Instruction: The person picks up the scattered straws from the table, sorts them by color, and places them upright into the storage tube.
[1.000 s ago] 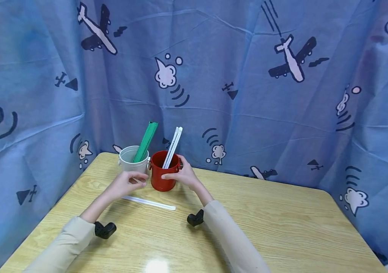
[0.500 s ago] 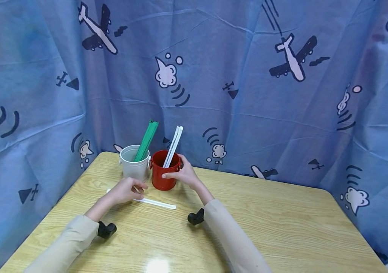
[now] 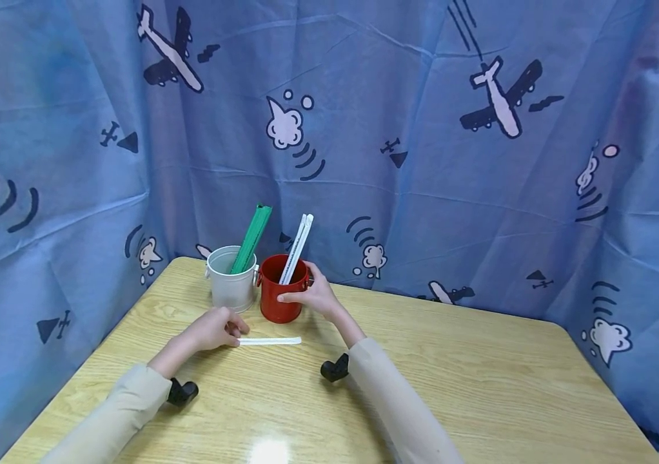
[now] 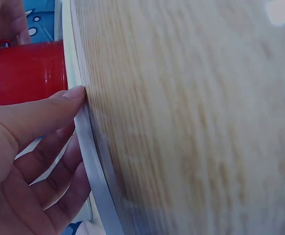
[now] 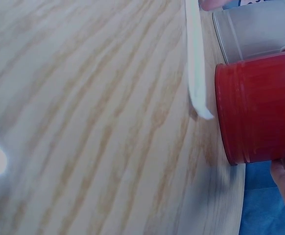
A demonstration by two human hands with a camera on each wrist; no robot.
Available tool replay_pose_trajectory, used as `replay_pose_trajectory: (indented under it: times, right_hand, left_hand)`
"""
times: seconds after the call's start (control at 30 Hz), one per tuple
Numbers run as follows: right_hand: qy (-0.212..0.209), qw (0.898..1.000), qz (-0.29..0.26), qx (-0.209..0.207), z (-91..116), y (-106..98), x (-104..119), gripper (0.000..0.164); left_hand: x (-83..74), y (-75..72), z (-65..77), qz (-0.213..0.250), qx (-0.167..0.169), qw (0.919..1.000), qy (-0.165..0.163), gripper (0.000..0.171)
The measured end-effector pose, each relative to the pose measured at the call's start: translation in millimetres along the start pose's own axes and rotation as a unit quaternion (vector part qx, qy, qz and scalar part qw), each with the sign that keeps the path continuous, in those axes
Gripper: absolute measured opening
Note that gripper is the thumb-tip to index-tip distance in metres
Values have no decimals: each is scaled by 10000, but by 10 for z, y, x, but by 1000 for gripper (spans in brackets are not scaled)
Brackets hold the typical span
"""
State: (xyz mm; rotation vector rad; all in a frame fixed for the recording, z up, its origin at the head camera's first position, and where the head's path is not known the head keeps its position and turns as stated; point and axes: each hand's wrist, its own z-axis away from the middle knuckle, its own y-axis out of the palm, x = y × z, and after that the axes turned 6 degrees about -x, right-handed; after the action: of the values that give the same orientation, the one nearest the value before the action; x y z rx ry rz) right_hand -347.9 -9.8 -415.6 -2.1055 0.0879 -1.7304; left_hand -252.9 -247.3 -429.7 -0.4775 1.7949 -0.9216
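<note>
A white paper-wrapped straw (image 3: 271, 341) lies along the tabletop in front of two small buckets. My left hand (image 3: 213, 330) pinches its left part; in the left wrist view the thumb (image 4: 74, 93) lies against the straw (image 4: 94, 156), with the fingers on the other side. The red bucket (image 3: 279, 305) stands upright, and my right hand (image 3: 319, 298) grips its right side. Leaning out of it are white wrapped straws (image 3: 297, 248). Touching or nearly touching it on the left is the white bucket (image 3: 232, 293), holding green wrapped straws (image 3: 251, 238).
The wooden table (image 3: 451, 374) extends to the right and towards the front. Behind it and on both sides hangs a blue curtain (image 3: 353, 129) printed with aeroplanes. Black devices (image 3: 183, 392) sit at both wrists.
My left hand has come down from beside the white bucket to the straw on the table and pinches it. The straw has turned slightly. My right hand stays on the red bucket.
</note>
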Motion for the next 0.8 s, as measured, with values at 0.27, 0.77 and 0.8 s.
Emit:
replay_pose_trajectory:
  times: [0.27,0.77,0.8]
  right_hand:
    - [8,10000,-14,52,-4,-9,-20,85]
    - [-19,9999,-93,59,-20,-9,-24,84]
    - [-3,10000,-74,52,-20,-7,-30,84]
  left_hand:
    - [-35,21,25,-215,27,9997,-67,15]
    - [-156,-82,45,27,-428,9985,-353,14]
    - [-167,-91,44,69,-469,9982,-379,14]
